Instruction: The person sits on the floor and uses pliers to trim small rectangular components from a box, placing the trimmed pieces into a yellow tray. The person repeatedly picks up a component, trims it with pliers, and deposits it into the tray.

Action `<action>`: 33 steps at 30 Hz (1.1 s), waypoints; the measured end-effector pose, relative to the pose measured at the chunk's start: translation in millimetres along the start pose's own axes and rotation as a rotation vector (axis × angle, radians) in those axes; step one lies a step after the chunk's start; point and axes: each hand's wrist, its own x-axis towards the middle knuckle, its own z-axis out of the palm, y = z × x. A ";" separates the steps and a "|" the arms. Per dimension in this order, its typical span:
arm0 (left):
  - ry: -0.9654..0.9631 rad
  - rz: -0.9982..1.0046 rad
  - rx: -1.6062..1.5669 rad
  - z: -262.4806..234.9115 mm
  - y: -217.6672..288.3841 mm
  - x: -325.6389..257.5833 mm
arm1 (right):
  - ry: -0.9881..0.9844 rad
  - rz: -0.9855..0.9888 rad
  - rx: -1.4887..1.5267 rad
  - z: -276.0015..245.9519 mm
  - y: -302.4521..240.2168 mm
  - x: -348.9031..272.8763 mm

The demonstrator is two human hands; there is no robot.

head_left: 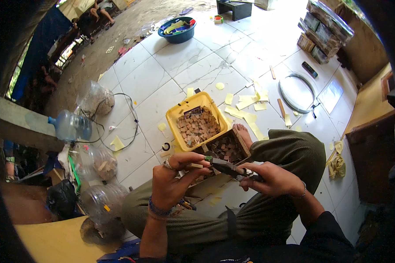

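Note:
My right hand (272, 179) is closed round the handles of a dark pair of pliers (224, 166), whose head points left toward my other hand. At the tip of the jaws is a small green spot; I cannot tell what it is. Between thumb and fingers my left hand (173, 179) pinches a thin pale strip (195, 165), its end close to the pliers' head. Just beyond both hands, a yellow plastic tub (173, 116) holds many small brown square pieces. A wooden box (242, 142) beside it holds more such pieces, partly hidden by my hands.
Yellow paper scraps (245, 101) litter the white tiles. Rightward lie a wire coil (280, 90) and a black remote (309, 69). Clear plastic bottles (74, 127) and a loose cable (137, 120) are at left. A teal basin (177, 37) stands farther off; people sit at the far left.

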 end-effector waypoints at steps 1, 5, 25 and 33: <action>0.026 0.013 -0.027 0.9 -0.8 0.8 | -0.001 -0.016 0.018 -0.5 0.1 -0.4; -0.001 0.173 0.061 -0.2 1.8 9.9 | -0.006 -0.024 -0.022 -7.1 -1.0 -5.7; -0.641 0.280 0.827 53.2 -190.2 120.7 | 0.927 0.166 1.278 -29.6 -18.9 -16.9; -0.312 -0.378 1.112 17.6 -357.5 171.0 | 0.843 0.253 1.282 -31.3 -23.3 -17.9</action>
